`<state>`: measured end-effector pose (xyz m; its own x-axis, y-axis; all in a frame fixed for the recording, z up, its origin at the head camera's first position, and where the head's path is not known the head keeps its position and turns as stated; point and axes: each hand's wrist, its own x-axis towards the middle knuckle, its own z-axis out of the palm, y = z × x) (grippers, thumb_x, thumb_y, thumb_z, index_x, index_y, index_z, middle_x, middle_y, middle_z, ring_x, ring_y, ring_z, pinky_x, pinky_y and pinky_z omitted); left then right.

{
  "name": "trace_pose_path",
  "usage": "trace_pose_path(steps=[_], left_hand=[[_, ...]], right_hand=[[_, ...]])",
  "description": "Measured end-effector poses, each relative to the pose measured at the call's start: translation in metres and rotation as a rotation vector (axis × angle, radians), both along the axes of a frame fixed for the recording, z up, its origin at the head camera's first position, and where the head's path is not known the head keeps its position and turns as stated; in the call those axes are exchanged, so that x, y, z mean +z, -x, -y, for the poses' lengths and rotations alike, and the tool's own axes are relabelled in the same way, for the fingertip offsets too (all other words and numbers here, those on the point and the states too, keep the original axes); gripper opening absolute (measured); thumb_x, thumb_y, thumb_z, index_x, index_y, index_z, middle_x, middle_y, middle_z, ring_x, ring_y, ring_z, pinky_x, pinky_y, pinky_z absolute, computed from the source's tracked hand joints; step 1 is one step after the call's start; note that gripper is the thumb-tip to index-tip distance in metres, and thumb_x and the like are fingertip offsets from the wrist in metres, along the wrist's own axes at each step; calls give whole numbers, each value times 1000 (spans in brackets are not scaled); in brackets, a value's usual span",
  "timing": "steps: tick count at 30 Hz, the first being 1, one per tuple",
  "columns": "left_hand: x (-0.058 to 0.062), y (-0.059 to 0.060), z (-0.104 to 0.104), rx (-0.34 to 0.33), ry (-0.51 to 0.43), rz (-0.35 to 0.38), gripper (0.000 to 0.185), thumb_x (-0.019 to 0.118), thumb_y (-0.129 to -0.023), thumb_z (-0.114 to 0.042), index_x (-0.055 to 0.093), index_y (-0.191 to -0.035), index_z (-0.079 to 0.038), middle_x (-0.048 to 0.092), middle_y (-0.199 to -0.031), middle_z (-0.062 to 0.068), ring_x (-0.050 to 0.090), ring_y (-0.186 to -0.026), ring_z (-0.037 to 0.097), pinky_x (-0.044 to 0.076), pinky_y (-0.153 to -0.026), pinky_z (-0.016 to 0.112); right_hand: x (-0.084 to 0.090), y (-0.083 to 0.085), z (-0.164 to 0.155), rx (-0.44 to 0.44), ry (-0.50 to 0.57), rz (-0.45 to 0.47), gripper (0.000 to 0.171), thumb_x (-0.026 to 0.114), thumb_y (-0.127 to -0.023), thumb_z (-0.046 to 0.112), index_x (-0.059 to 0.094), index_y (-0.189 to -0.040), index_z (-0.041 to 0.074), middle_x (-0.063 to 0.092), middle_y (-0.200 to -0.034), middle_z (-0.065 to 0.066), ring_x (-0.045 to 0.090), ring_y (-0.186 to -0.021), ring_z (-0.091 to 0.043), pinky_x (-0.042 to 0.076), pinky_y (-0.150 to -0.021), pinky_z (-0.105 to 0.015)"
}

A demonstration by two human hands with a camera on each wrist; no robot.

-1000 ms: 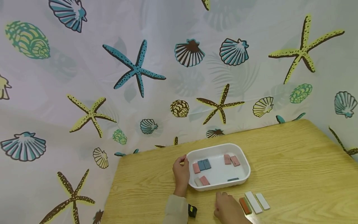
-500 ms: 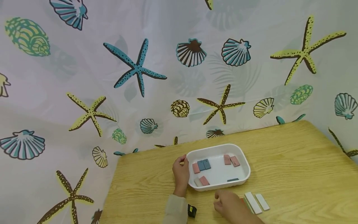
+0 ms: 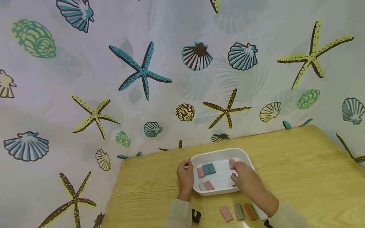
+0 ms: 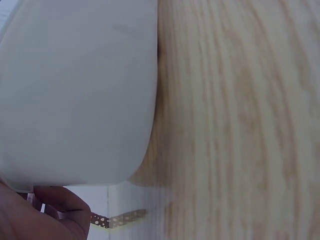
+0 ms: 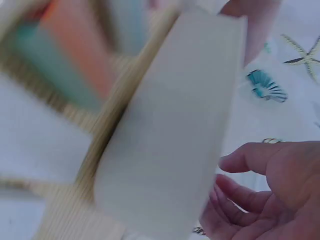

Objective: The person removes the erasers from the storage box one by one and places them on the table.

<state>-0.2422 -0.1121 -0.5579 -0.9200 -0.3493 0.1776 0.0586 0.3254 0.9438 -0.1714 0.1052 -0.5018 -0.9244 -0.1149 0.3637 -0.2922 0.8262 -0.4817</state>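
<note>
A white plastic tray [image 3: 220, 175] lies on the table with several small flat blocks in it. My left hand [image 3: 184, 175] holds its left end, fingers at the rim, as the left wrist view shows too. Over the tray's right side is my right hand [image 3: 248, 179], beside a pink block [image 3: 232, 163]; another pink one there is mostly covered. The right wrist view shows that hand's thumb and fingers apart at the tray's rim, with nothing visible between them. At the tray's left are two blue-grey blocks [image 3: 208, 168], a pink block [image 3: 200, 172], and a second pink block [image 3: 209, 185] beside a beige block [image 3: 202, 186].
On the table before the tray lie a pink block [image 3: 226, 213], a grey-green block [image 3: 239, 212], an orange-and-green block [image 3: 251, 211] and a white bar [image 3: 260, 212] partly under the right forearm. A small black object [image 3: 196, 215] sits by the left sleeve. A patterned curtain [image 3: 159, 107] hangs behind.
My right hand has moved from the table in front of the tray up and over its right side. Pink and grey-green blocks now show where it was. The left hand stays at the tray.
</note>
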Motion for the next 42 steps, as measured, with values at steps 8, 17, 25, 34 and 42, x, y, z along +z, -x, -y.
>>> trace_pose_path(steps=[8, 17, 25, 34, 42], left_hand=[[-1, -1, -2, 20, 5, 67, 16, 59, -90, -7, 68, -103, -4, 62, -93, 5, 53, -71, 15, 47, -62, 25], [0, -3, -4, 23, 12, 82, 17, 59, -90, -9, 67, -105, -5, 61, -94, 5, 53, -73, 14, 48, -64, 26], [2, 1, -3, 16, 37, 21, 17, 60, -90, -8, 68, -104, -3, 62, -93, 6, 53, -71, 14, 48, -62, 25], [2, 1, -3, 12, 45, 5, 16, 60, -89, -6, 68, -102, -1, 62, -90, 6, 53, -68, 13, 47, -60, 24], [0, 2, -1, 13, 49, 7, 16, 60, -89, -6, 68, -102, -1, 62, -90, 6, 53, -69, 13, 47, -60, 24]], right_hand=[[-31, 24, -10, -36, -74, -2, 11, 65, -71, -4, 58, -79, -6, 47, -67, -8, 49, -61, -21, 43, -53, -34], [-38, 33, -4, -120, -251, 18, 17, 67, -73, 1, 54, -75, -9, 45, -67, -13, 49, -63, -26, 46, -60, -39], [-36, 39, 0, -168, -305, 52, 13, 62, -82, 1, 57, -77, -11, 51, -69, -18, 54, -67, -32, 50, -58, -41], [-33, 42, 2, -169, -346, 76, 9, 55, -84, -7, 61, -81, -14, 54, -74, -23, 54, -72, -35, 50, -61, -41], [-39, 45, 2, -148, -453, -78, 11, 60, -79, -6, 57, -71, -11, 52, -67, -21, 54, -63, -32, 48, -60, -39]])
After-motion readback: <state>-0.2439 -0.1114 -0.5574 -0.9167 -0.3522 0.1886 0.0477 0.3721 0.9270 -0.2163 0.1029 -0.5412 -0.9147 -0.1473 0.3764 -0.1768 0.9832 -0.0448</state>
